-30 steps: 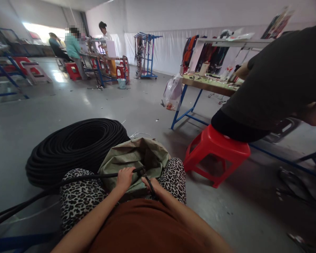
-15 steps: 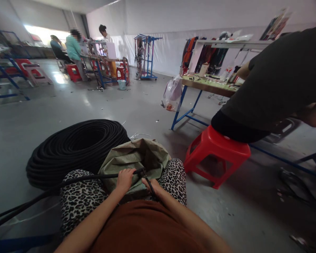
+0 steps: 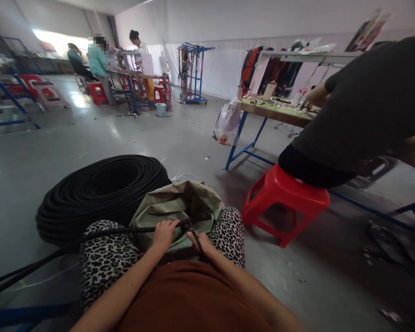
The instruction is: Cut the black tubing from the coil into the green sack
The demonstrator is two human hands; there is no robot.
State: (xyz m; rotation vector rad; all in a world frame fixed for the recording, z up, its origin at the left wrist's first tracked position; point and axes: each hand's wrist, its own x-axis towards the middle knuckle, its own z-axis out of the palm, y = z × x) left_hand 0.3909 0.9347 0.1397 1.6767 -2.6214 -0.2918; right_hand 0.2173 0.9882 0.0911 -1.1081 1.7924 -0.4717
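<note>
the left hand [image 3: 164,235] is wrapped over a thick black cord [image 3: 114,232], its fingers pressed round it close to the cord's cut end. the right hand [image 3: 203,244], at four o'clock from the left, is closed round a dark-handled cutting tool [image 3: 197,242] whose metal head points to eleven o'clock and meets the cord at its tip; whether its jaws bite into the cord is too small to tell. from the left hand the cord runs across the left knee of the leopard-print trousers [image 3: 105,269] and leaves the view between eight and nine o'clock, where two strands show side by side.

just beyond the hands, at twelve o'clock, an olive-green sack [image 3: 152,205] gapes between the knees, the cord's tip above its mouth. at ten o'clock a big coil of the same black cord [image 3: 65,210] lies on the grey floor [image 3: 183,143], touching the sack. at two o'clock a co-worker in a dark top [image 3: 363,110] sits on a red plastic stool [image 3: 307,198], and at one o'clock stands a blue-legged workbench [image 3: 280,114].
</note>
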